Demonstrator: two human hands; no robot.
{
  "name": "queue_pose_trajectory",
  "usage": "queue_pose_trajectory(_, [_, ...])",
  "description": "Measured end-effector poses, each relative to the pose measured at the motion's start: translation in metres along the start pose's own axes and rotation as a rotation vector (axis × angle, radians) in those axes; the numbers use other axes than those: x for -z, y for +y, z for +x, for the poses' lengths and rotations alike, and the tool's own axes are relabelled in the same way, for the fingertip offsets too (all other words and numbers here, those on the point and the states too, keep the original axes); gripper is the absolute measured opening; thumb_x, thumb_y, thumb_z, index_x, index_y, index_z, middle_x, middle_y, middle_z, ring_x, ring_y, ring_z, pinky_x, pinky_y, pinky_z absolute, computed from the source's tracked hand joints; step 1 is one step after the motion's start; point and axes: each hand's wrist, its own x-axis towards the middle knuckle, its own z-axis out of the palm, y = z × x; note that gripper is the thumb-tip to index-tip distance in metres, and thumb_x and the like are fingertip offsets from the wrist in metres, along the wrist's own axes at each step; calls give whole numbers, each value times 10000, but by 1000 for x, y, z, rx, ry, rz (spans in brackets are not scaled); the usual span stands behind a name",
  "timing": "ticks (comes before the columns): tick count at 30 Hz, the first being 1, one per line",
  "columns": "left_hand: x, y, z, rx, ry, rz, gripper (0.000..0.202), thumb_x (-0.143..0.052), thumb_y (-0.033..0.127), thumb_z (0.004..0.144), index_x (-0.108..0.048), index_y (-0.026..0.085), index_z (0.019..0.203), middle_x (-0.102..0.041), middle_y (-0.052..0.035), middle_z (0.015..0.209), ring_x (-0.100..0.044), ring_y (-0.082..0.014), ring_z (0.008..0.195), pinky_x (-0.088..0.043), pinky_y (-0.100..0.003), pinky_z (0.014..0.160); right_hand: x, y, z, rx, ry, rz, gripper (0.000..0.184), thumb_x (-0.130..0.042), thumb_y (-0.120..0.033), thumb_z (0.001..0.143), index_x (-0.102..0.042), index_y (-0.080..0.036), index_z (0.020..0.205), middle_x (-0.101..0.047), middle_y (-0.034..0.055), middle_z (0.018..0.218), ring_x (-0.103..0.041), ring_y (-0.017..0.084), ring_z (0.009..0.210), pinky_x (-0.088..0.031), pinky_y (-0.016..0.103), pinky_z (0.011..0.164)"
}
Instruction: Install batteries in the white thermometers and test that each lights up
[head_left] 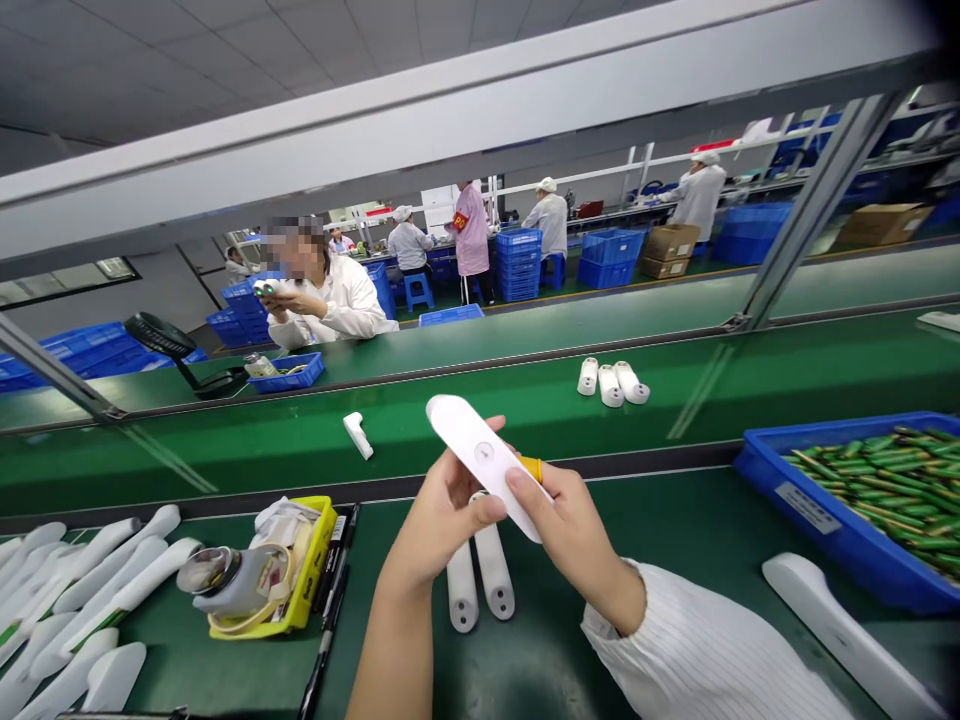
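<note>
A long white plastic casing [466, 437] with a small round mark is held up over the bench, tilted from upper left to lower right. My left hand [442, 510] grips its left side, thumb along the lower edge and fingers behind. My right hand [570, 520] pinches the lower right end, thumb on top; a yellow covering [531, 467] shows on one of its fingers. Just beneath lie two white handle-shaped pieces [495, 580] side by side, each with small holes at the near end. Their far ends are partly hidden by my hands.
A yellow basket [322, 560] holds a bottle and cloths. White casings [97, 570] pile at left; another white casing [840, 620] lies right. A blue bin [765, 480] contains green circuit boards. White devices sit on the green belt [480, 410]. A co-worker [345, 300] works opposite.
</note>
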Motion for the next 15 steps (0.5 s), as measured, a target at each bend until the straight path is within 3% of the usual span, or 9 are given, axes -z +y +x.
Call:
queue_pose_trajectory(2, [0, 2, 1, 73, 17, 77, 671, -728, 338, 736, -446, 255, 1339, -620, -48, 1092, -569, -206, 1034, -450, -276, 896, 2, 1, 2, -12, -21, -34, 436, -376, -514, 936, -488, -159, 710, -443, -22, 618, -371, 100, 551, -287, 229, 503])
queue_pose_trajectory(4, [5, -2, 4, 93, 87, 90, 644, -692, 352, 761, -440, 215, 1338, -637, -66, 1061, -587, -212, 1001, -459, -290, 882, 7, 3, 5, -3, -111, -203, 479, -309, -523, 956, -488, -161, 698, -473, -11, 628, -411, 109, 560, -310, 232, 511])
queue_pose_trajectory(6, [16, -12, 10, 150, 229, 121, 572, -632, 415, 782, -496, 164, 1277, -647, -96, 1028, -622, -218, 905, -498, -303, 802, 13, 10, 12, 30, -269, -503, 498, -245, -488, 984, -527, -161, 735, -537, 5, 684, -483, 118, 600, -354, 233, 542])
queue_pose_trajectory(9, [42, -39, 19, 287, 526, 244, 495, -479, 355, 845, -481, 120, 1281, -627, -140, 1050, -626, -170, 695, -514, -274, 609, 26, 39, 29, 38, -436, -950, 369, -379, -447, 968, -596, -160, 887, -615, 30, 826, -575, 139, 699, -417, 238, 603])
queue_pose_trajectory(12, [68, -69, 26, 381, 653, 326, 630, -408, 153, 799, -289, 97, 1415, -537, -209, 1210, -622, -154, 678, -486, -241, 518, 52, 85, 55, -19, -405, -1215, 239, -563, -344, 898, -621, -116, 945, -620, 86, 958, -600, 196, 852, -467, 289, 712])
queue_pose_trajectory(15, [87, -87, 28, 429, 664, 394, 739, -435, 91, 753, -212, 142, 1456, -371, -205, 1409, -645, -186, 870, -525, -248, 643, 92, 129, 83, -73, -298, -1456, 224, -579, -253, 891, -592, -120, 1070, -572, 95, 1132, -537, 237, 1062, -455, 407, 877])
